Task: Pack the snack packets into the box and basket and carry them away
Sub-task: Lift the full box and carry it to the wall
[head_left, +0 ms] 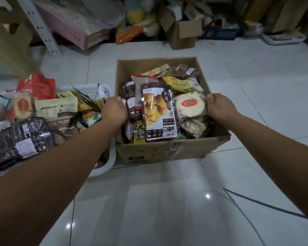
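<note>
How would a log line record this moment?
box: full, on floor | left grip: holds its left wall | right grip: holds its right wall | basket: full, beside box

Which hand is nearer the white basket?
Left. The left hand grips the box at its left wall, beside the basket; the right hand grips its right wall, farther off.
</note>
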